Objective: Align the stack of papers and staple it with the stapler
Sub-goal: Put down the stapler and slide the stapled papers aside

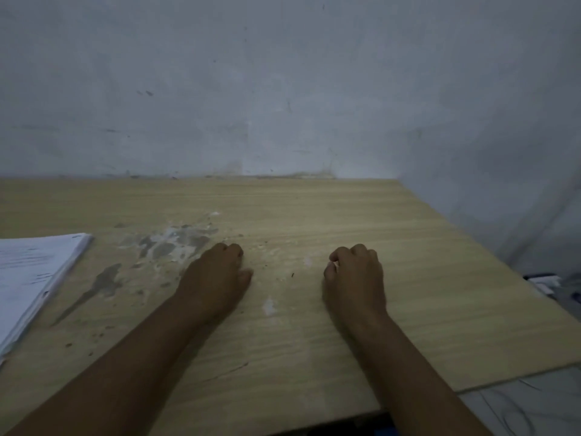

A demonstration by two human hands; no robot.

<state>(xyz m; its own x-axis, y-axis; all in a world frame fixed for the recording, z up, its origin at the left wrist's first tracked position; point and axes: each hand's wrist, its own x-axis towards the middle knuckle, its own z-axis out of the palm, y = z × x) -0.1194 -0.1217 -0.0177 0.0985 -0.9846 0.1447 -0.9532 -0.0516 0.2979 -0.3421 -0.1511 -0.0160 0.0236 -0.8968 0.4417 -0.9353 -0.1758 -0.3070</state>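
A stack of white printed papers (31,278) lies at the left edge of the view on a light wooden table (424,278), partly cut off by the frame. My left hand (217,275) rests on the table near its middle, fingers curled under, holding nothing. My right hand (355,275) rests to the right of it, also loosely curled with nothing in it. Both hands are well apart from the papers. No stapler is in view.
A scuffed grey-white wall (283,89) stands behind the table and along its right side. Grey and white stains (169,243) mark the tabletop left of my left hand. Dark and white items (547,281) lie past the table's right edge.
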